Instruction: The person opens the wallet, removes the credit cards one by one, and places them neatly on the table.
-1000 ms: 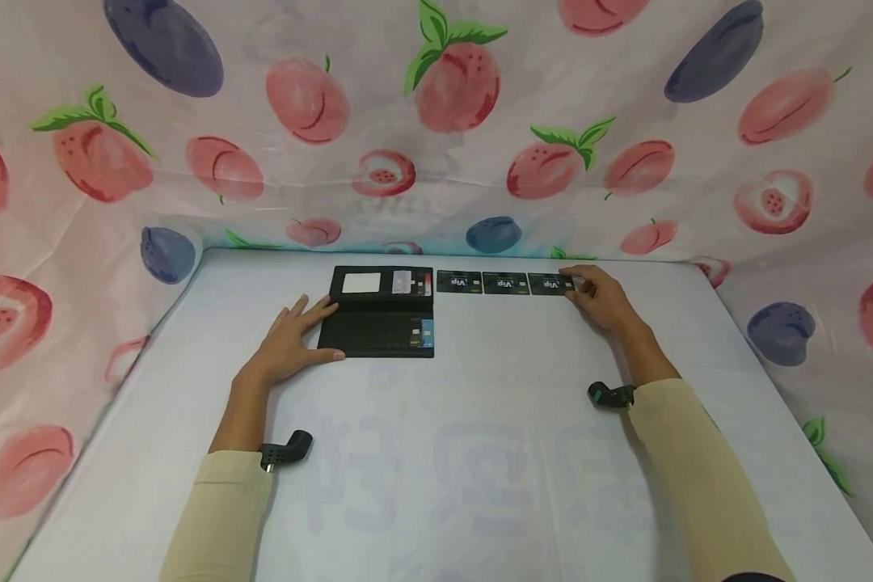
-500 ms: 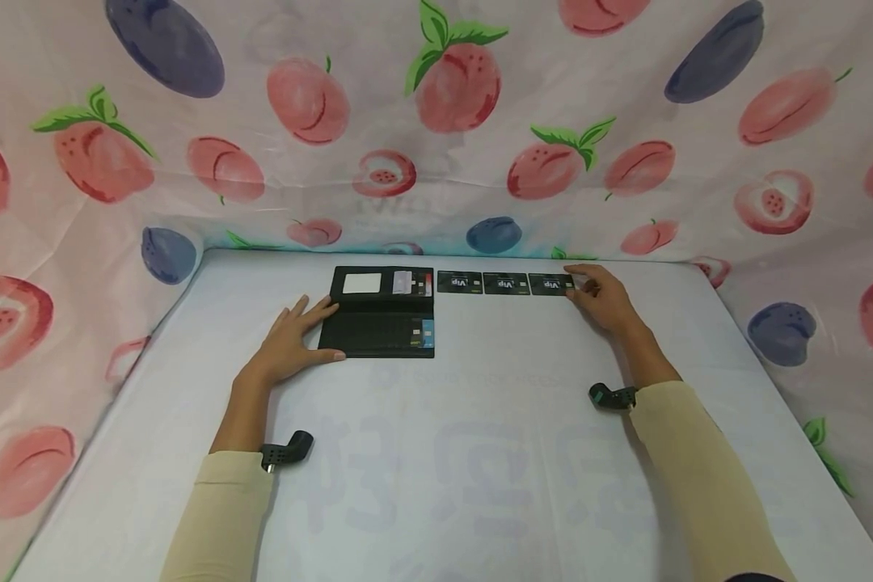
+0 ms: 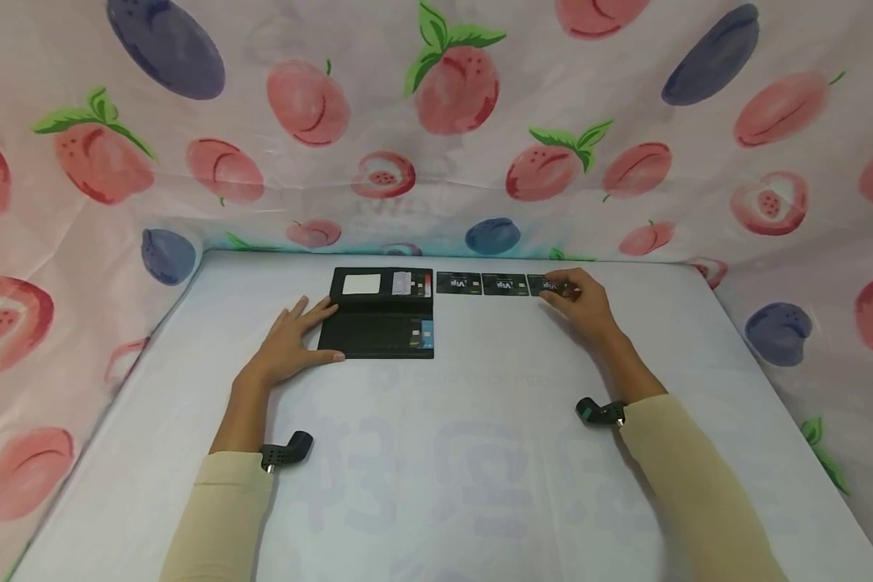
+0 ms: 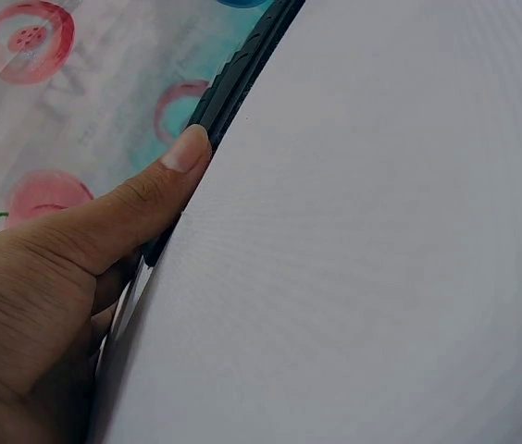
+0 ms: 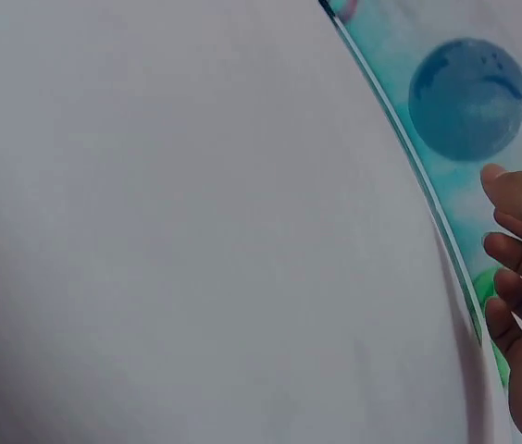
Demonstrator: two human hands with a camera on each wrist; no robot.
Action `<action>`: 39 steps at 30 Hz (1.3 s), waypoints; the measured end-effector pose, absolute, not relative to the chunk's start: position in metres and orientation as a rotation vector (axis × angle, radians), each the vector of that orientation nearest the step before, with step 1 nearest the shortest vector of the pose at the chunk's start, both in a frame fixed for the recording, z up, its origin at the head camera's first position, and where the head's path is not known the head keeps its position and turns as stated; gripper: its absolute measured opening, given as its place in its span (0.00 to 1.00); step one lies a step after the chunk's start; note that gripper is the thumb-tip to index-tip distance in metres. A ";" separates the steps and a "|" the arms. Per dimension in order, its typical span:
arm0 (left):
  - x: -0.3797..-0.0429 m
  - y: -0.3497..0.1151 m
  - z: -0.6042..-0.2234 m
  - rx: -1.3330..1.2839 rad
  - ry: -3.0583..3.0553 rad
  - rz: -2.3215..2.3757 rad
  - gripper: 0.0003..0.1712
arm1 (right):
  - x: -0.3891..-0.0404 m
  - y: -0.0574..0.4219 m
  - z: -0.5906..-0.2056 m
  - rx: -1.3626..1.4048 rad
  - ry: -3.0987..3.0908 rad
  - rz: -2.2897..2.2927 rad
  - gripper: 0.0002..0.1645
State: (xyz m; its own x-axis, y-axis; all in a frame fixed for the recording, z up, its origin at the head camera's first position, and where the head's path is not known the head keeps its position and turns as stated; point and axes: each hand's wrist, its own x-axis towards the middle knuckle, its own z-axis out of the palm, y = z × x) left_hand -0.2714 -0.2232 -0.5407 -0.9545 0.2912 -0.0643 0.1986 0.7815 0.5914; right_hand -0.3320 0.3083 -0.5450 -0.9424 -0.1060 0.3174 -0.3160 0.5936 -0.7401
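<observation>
A black wallet (image 3: pixel 378 330) lies unfolded on the white table, with cards in the slots along its right side. My left hand (image 3: pixel 282 343) rests at the wallet's left edge with fingers spread; its thumb (image 4: pixel 155 190) lies on the near edge in the left wrist view. To the right, black VIP cards lie in a row: a left card (image 3: pixel 458 283), a middle card (image 3: pixel 505 284) and a right card (image 3: pixel 537 283). Over the right card's end hovers my right hand (image 3: pixel 585 303), partly hiding it. In the right wrist view its fingers (image 5: pixel 513 252) are loosely bent, with nothing visible between them.
The white table (image 3: pixel 480 453) reaches back to a fruit-printed cloth (image 3: pixel 436 194) that hangs behind and at both sides. Each forearm carries a small black wrist camera, the left camera (image 3: pixel 287 450) and the right camera (image 3: pixel 598 411).
My right hand has left the outer edge of the right card and moved left over it. The cards, the wallet and my left hand have stayed in place.
</observation>
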 end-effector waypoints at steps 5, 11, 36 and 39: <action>-0.272 -0.223 -0.542 0.396 2.823 0.906 0.57 | -0.326 0.285 -0.540 0.412 -2.561 1.331 0.22; -0.273 -0.222 -0.542 0.398 2.829 0.897 0.57 | -0.319 0.259 -0.535 0.456 -2.588 1.325 0.23; -0.273 -0.222 -0.542 0.398 2.831 0.912 0.57 | -0.301 0.195 -0.537 0.576 -2.724 1.346 0.27; -0.272 -0.223 -0.542 0.391 2.823 0.912 0.57 | -0.301 0.188 -0.538 0.596 -2.741 1.357 0.28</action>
State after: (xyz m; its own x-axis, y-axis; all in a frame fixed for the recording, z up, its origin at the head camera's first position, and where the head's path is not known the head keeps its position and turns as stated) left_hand -0.2724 -0.2226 -0.5419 -0.9549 0.2904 -0.0617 0.1994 0.7814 0.5914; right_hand -0.3006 0.1879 -0.5376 -0.9265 -0.3255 0.1888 -0.3475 0.5477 -0.7611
